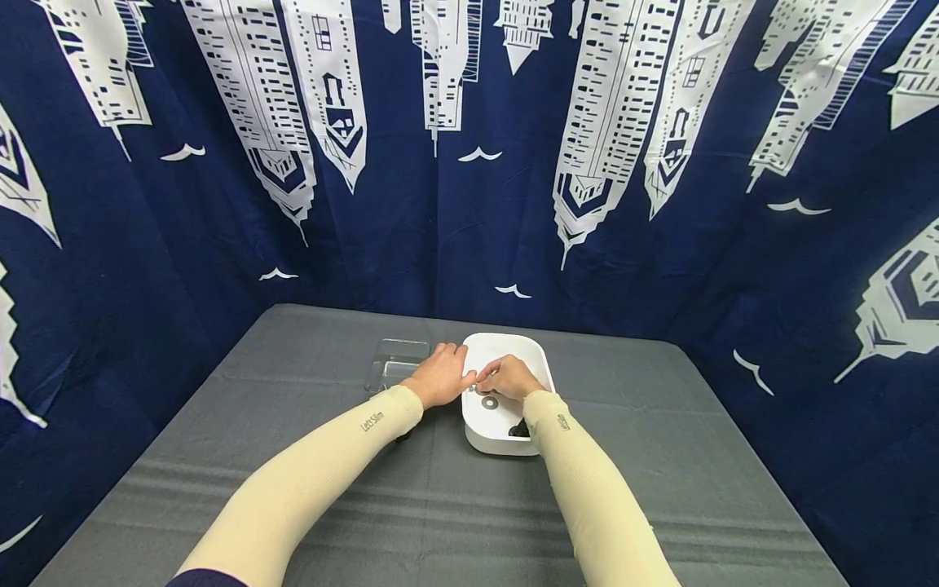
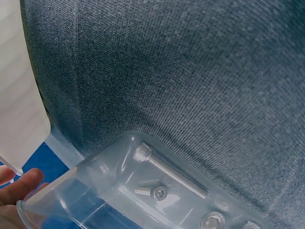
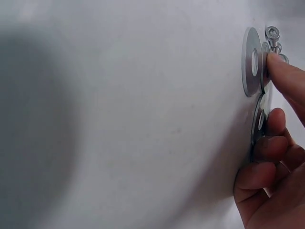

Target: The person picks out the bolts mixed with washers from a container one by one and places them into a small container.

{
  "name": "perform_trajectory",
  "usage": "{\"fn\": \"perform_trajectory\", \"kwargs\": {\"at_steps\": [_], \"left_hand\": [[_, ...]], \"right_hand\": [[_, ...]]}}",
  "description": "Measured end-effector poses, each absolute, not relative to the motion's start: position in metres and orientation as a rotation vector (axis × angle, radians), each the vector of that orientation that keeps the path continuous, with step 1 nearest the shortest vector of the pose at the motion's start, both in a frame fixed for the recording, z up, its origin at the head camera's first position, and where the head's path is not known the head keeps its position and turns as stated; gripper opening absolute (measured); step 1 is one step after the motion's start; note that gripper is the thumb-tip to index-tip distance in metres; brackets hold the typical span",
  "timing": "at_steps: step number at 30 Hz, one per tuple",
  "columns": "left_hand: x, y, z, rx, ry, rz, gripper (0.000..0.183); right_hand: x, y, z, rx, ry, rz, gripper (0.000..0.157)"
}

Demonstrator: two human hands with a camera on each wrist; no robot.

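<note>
A white rectangular bin (image 1: pixel 509 444) holds metal washers (image 1: pixel 490 403), small screws (image 3: pixel 272 33) and black pieces (image 1: pixel 519 428). At its left rim, my left hand (image 1: pixel 440 375) grips the wall, thumb over the rim and fingers outside. My right hand (image 1: pixel 509 377) reaches inside with curled fingers. One fingertip touches a small washer (image 3: pixel 265 71) beside a larger washer (image 3: pixel 248 62). The other fingers (image 3: pixel 257 174) lie against another washer (image 3: pixel 257 124); whether any washer is pinched is unclear.
Clear plastic boxes (image 1: pixel 399 349) stand left of the bin, near the left hand. Inside one lie a long socket-head bolt (image 2: pixel 171 174) and a short screw (image 2: pixel 159 192). Grey cloth (image 1: pixel 411 522) covers the table; a blue patterned curtain (image 1: pixel 440 212) hangs around it.
</note>
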State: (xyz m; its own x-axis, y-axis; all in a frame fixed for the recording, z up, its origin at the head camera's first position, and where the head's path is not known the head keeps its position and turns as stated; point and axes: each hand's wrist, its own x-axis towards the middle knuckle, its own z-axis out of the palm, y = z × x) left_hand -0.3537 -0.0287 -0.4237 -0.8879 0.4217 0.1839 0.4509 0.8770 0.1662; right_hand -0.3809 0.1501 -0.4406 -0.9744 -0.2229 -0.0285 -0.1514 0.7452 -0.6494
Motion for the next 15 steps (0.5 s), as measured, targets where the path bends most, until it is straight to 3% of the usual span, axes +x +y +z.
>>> {"fn": "perform_trajectory", "kwargs": {"at_steps": [15], "left_hand": [[-0.3531, -0.0277, -0.4231, -0.667, -2.890, -0.299, 0.055]], "right_hand": [[-0.3817, 0.1490, -0.4425, -0.261, 2.837, -1.054, 0.004]]}}
